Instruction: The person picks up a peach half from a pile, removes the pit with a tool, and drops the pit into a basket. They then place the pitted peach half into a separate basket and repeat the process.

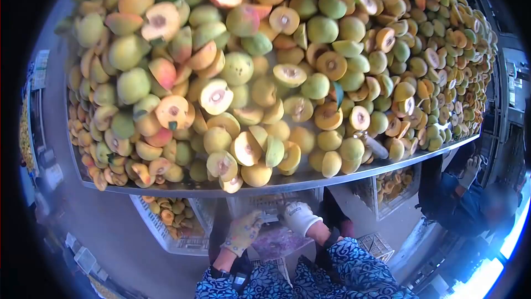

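Note:
My left hand (243,232), in a pale patterned knit glove, is below the table's near edge with its fingers curled at the rim of a light plastic crate (271,202). Across from it, my right hand (300,218) wears a white glove and is also closed at that rim. Part of the crate lies hidden under the table. Halved fruit with brown pits, like peaches (248,148), is heaped on the metal table (343,178) above both hands. Between my forearms shows a mottled purple surface (282,242).
A white crate (160,241) of cut fruit stands at left under the table. Another crate (381,210) with fruit is at right. A co-worker (470,205) with a gloved hand works at far right. Small leaves and a metal tool (377,147) lie in the heap.

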The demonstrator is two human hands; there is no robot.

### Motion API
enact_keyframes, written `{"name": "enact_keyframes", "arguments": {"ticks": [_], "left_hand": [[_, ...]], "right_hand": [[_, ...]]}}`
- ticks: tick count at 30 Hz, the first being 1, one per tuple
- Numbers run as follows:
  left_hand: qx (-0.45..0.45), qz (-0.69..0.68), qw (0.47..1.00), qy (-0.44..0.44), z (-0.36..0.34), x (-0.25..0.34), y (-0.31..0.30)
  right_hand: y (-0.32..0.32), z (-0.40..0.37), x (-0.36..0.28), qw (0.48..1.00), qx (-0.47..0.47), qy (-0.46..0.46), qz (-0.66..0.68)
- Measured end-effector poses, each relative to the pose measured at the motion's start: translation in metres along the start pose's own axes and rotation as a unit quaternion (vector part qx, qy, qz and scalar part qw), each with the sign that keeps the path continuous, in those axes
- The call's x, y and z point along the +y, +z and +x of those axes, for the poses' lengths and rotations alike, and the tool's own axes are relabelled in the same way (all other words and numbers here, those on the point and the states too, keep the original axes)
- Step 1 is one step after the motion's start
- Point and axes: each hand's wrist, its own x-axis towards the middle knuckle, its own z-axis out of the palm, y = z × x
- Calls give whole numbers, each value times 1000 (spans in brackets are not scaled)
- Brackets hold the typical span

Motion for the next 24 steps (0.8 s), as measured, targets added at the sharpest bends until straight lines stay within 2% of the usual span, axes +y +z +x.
{"name": "enact_keyframes", "arguments": {"ticks": [2, 3, 5, 6, 8, 9, 11, 12, 14, 15, 16, 17, 18, 19, 20, 21, 22, 23, 24], "left_hand": [[-70, 14, 997, -35, 11, -17, 26], [-78, 7, 996, -39, 14, -28, 38], [-90, 28, 995, -39, 15, -48, 59], [-94, 27, 994, -42, 21, -47, 58], [-217, 157, 963, 38, 38, -33, 39], [-238, 158, 957, 47, 47, -29, 35], [-257, 154, 953, 51, 55, -26, 30], [-261, 151, 952, 52, 58, -25, 28], [-266, 153, 950, 53, 62, -26, 26], [-266, 154, 950, 54, 64, -28, 24], [-265, 155, 950, 56, 66, -29, 23], [-259, 156, 952, 56, 67, -30, 21], [-255, 155, 953, 57, 67, -31, 21], [-245, 156, 955, 56, 66, -34, 21], [-233, 154, 958, 57, 65, -36, 22], [-211, 153, 964, 54, 64, -37, 25], [-183, 153, 970, 49, 66, -36, 29], [-112, 171, 978, 30, 66, -31, 33], [-92, 209, 974, 6, 66, -31, 42]], "right_hand": [[13, 13, 6, 990, 131, 9, 46], [12, 17, 8, 991, 121, 15, 48], [9, 23, 11, 999, -16, 42, 7], [13, 26, 15, 999, -19, 42, 9], [21, 28, 24, 996, 14, -89, -16], [18, 26, 22, 996, 16, -91, -16], [2, 17, 17, 965, 185, -185, 21], [0, 15, 20, 963, 192, -188, 14], [1, 11, 26, 930, 242, -220, -168], [-3, 11, 27, 926, 250, -224, -172], [-7, 12, 26, 917, 210, -207, -270], [-8, 14, 29, 896, 167, -190, -365], [0, 21, 36, 715, 325, -172, -595], [-7, 22, 34, 708, 331, -184, -596], [-15, 23, 31, 810, 289, -201, -470], [-17, 25, 27, 889, 229, -219, -331], [-10, 31, 27, 899, 209, -169, -346], [-1, 37, 23, 905, 193, -120, -359], [-2, 44, 24, 931, 177, -151, -281]]}}
